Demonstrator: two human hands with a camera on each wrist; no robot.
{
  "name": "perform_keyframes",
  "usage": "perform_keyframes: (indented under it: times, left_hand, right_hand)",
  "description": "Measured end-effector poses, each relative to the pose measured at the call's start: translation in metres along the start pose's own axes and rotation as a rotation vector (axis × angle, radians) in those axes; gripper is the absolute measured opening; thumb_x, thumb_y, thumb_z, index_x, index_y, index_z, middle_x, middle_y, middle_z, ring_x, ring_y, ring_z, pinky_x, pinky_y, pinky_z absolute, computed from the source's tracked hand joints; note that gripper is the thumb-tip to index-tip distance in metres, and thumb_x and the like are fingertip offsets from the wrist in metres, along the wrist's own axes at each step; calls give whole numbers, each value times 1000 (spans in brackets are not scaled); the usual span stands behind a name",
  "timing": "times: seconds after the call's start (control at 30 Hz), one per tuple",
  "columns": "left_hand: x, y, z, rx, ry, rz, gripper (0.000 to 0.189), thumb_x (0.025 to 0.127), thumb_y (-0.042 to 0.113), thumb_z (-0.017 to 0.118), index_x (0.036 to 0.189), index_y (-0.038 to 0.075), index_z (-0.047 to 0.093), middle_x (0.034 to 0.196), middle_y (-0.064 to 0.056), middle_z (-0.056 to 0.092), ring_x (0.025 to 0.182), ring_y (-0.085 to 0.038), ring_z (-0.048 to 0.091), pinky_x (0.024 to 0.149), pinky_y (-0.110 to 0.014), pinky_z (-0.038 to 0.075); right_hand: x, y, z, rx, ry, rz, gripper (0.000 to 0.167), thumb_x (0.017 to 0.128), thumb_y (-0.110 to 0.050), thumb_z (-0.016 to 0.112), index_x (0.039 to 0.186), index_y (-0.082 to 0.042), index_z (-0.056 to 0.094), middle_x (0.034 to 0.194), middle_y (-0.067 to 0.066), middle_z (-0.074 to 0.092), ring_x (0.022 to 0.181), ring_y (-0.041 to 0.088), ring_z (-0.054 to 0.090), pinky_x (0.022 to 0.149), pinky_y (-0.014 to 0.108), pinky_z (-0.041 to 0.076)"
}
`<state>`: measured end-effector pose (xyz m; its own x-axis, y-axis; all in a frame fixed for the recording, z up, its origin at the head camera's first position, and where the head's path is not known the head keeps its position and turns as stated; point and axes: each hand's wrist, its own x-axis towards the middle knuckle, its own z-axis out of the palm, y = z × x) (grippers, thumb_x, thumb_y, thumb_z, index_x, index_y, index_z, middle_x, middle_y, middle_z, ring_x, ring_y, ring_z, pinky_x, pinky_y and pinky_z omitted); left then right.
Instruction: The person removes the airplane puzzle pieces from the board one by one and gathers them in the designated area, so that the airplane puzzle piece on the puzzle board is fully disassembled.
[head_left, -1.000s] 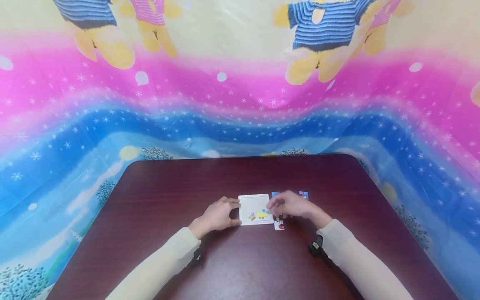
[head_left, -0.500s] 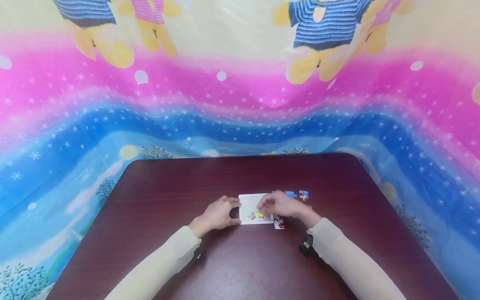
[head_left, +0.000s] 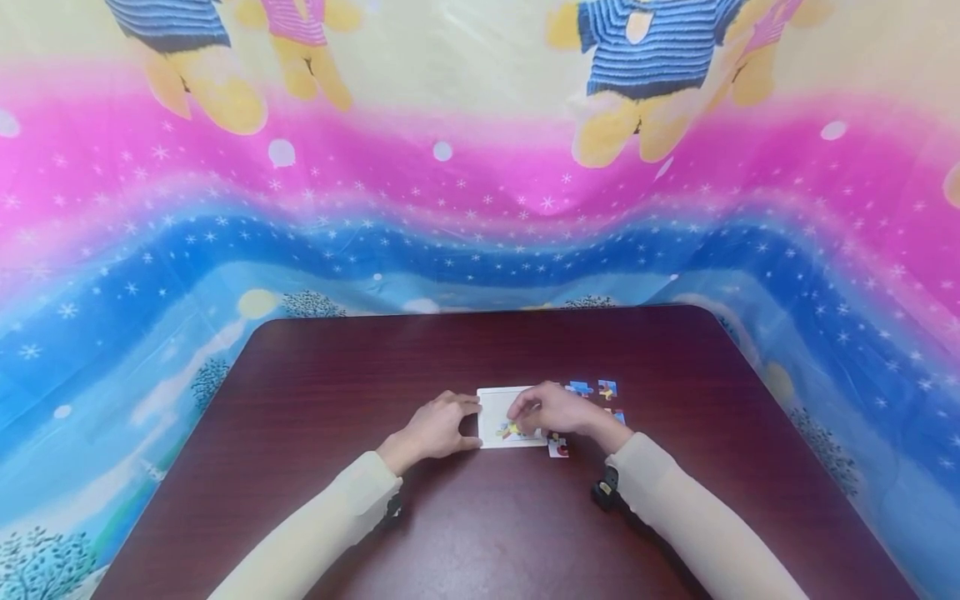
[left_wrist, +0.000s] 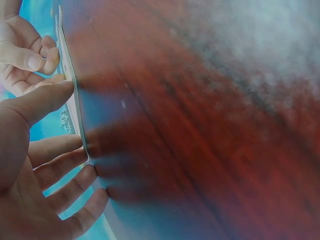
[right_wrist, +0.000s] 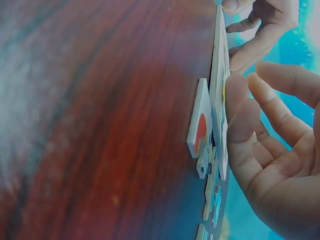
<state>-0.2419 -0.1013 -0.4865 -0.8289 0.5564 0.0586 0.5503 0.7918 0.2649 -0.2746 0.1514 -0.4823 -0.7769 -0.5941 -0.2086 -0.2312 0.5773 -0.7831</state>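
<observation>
A white puzzle tray (head_left: 491,404) lies flat on the dark red table, with a small yellow picture (head_left: 509,431) in its lower part. My left hand (head_left: 437,427) touches the tray's left edge; in the left wrist view its thumb and nearly straight fingers (left_wrist: 70,200) rest against that side. Over the right half of the tray is my right hand (head_left: 558,408), its thumb and forefinger (right_wrist: 235,97) bent down onto the surface by the yellow part. No piece shows clearly between them. That hand covers much of the picture.
Loose jigsaw pieces lie right of the tray: a white and red one (head_left: 558,449) near its lower corner, a blue one (head_left: 579,388) and a blue and yellow one (head_left: 607,389) farther back, and another (head_left: 618,416) by the right wrist. A printed cloth (head_left: 480,192) hangs behind the table.
My right hand has moved left from the tray's right edge to over the yellow picture, uncovering several loose pieces on the right. The left hand has stayed at the tray's left edge.
</observation>
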Motion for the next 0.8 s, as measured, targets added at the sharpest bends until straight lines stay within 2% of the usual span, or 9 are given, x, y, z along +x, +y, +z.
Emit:
perform_keyframes:
  times: [0.3, 0.8]
  left_hand:
    - [1, -1, 1, 3, -6, -8, 56, 81, 39, 81, 127, 9, 69, 138, -6, 64, 123, -29, 59, 100, -42, 52]
    - [0, -1, 0, 3, -5, -9, 56, 80, 39, 81, 126, 10, 69, 138, -6, 64, 122, -28, 59, 100, -41, 52]
  right_hand:
    - [2, -3, 0, -13, -10, 23, 21, 85, -11, 73, 105, -16, 74, 102, 0, 73, 78, 16, 63, 60, 36, 55]
    - [5, -5, 3, -23, 2, 30, 19, 85, -7, 72, 102, -16, 74, 96, -1, 74, 81, 14, 65, 64, 32, 51]
